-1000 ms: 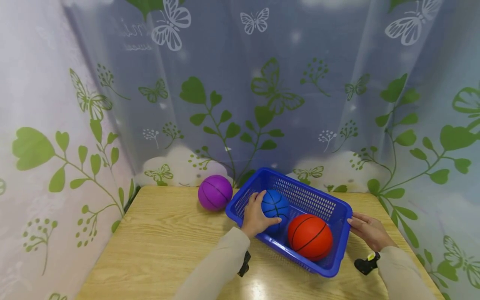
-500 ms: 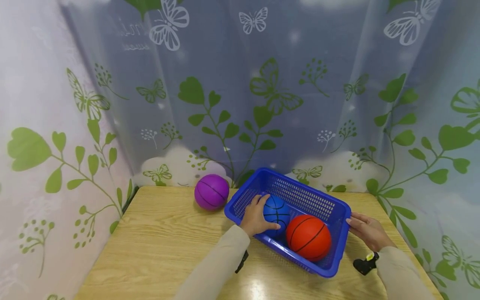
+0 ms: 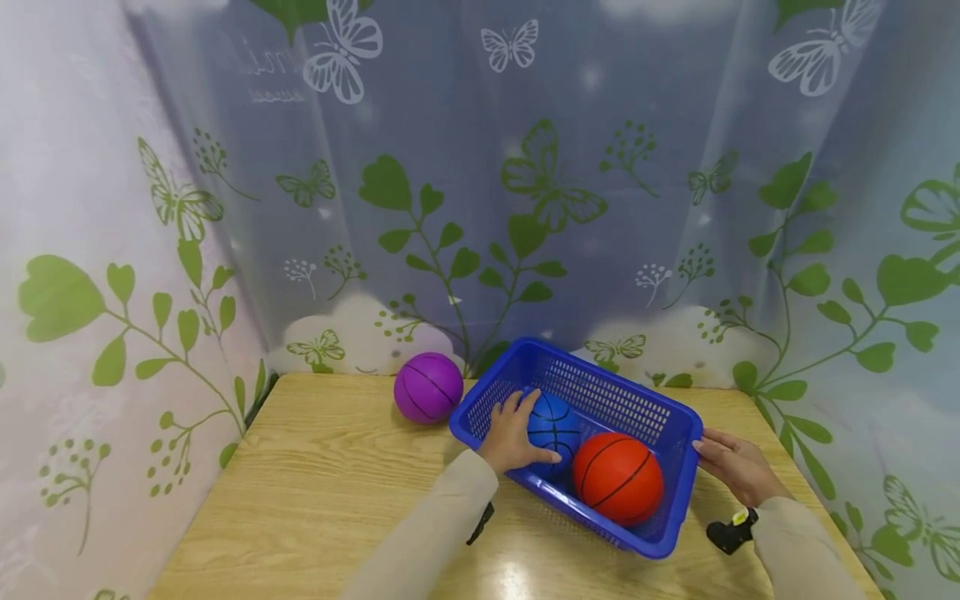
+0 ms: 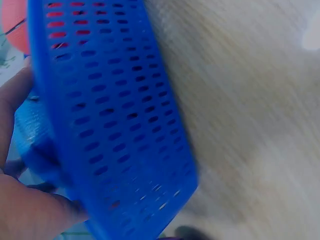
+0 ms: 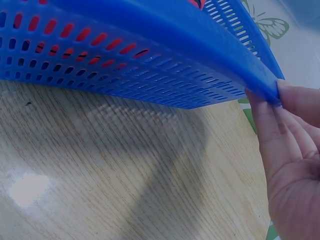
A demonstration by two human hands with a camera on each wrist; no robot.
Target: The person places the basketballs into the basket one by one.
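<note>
In the head view, a blue plastic basket [image 3: 611, 400] with perforated walls sits at a slant on the table. My left hand [image 3: 510, 437] reaches over its left end, fingers and thumb spread against a blue toy basketball [image 3: 557, 429] inside. Right of that ball lies a red toy basketball [image 3: 619, 479]. My right hand [image 3: 742, 467] pinches the basket's right rim; in the right wrist view the thumb [image 5: 300, 102] is on one side of the rim and fingers on the other. The blue ball's left side is hidden by my left hand.
Outside the basket, a purple toy basketball [image 3: 428, 388] stands near the back edge of the wooden table [image 3: 322, 475], left of the basket. Printed curtains [image 3: 465, 208] with leaves and butterflies enclose the back and both sides. A dark wrist mount [image 3: 731, 531] shows below my right hand.
The blue ball has sunk slightly lower and toward the front in the basket. My left hand has spread a little and shifted slightly left. My right hand stays on the rim.
</note>
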